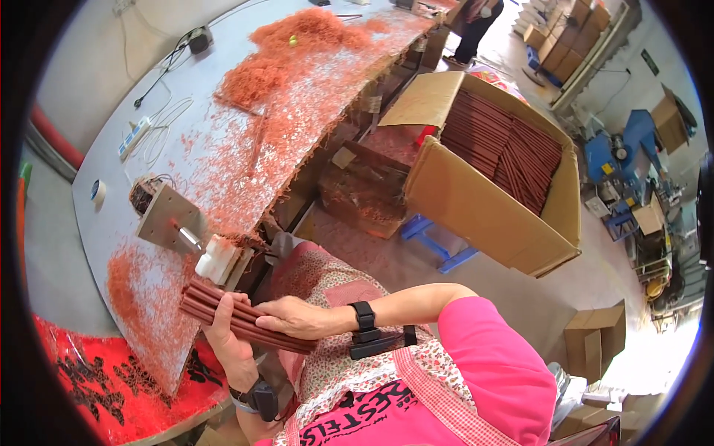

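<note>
A bundle of slim reddish-brown rods lies across both my hands, just in front of the table edge. My left hand is wrapped round the bundle from below, thumb on top. From the other side my right hand grips the same rods nearer their right end. Close beyond the bundle sit a white block and a small machine with a square plate and a metal spindle. What the palms cover cannot be seen.
Orange-red shavings lie heaped and scattered over the table. An open cardboard box full of similar rods stands at right, near a blue stool. A power strip and tape roll lie on the table. Another person stands far off.
</note>
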{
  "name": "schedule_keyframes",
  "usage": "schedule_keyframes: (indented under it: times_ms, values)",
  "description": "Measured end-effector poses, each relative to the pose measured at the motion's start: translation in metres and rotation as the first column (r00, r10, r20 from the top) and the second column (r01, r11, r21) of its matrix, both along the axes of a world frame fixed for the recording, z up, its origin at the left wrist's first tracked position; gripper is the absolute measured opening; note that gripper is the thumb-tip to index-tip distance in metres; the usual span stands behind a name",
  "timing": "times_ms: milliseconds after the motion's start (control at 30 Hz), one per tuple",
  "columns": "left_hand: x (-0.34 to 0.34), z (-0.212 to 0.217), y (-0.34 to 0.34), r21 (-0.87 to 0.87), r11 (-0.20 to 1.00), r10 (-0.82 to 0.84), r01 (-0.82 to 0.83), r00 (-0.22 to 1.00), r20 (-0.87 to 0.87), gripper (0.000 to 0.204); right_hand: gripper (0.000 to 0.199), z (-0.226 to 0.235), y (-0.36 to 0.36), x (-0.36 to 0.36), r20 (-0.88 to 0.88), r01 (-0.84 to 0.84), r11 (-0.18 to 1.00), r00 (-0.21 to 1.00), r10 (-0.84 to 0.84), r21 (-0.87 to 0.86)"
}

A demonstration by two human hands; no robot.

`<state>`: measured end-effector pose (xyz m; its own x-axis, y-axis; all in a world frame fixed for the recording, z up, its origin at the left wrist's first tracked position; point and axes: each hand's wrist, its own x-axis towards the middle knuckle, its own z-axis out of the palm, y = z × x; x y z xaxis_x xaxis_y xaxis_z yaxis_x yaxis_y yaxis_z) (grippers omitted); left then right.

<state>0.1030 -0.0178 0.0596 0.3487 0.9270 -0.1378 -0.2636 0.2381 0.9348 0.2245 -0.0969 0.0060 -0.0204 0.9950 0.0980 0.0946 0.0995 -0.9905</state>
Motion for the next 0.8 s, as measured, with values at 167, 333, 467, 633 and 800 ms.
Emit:
schedule_keyframes:
  times_ms: [167,333,467,633,800]
  values:
    - [-0.034,-0.008,0.024,0.108,0.994,-0.007,0.017,0.995,-0.095,0.032,0.027,0.0,0.022,-0.02,0.115,0.259,0.964,0.957,-0.265,0.066]
    - [-0.099,-0.034,0.034,-0.239,0.959,-0.129,0.154,0.985,0.117,0.045,0.031,0.01,0.038,-0.054,-0.265,0.036,0.981,0.96,-0.087,-0.191]
    - [-0.132,-0.063,0.033,-0.352,0.895,-0.174,0.273,0.941,0.289,0.053,0.03,0.013,0.051,-0.074,-0.452,-0.085,0.904,0.883,-0.126,-0.418]
    - [-0.149,-0.076,0.041,-0.467,0.805,-0.181,0.367,0.9,0.396,0.058,0.027,0.012,0.08,-0.087,-0.578,-0.151,0.852,0.791,-0.2,-0.501]
    - [-0.148,-0.082,0.061,-0.501,0.773,-0.196,0.388,0.898,0.394,0.055,0.026,0.004,0.108,-0.088,-0.579,-0.137,0.852,0.786,-0.218,-0.506]
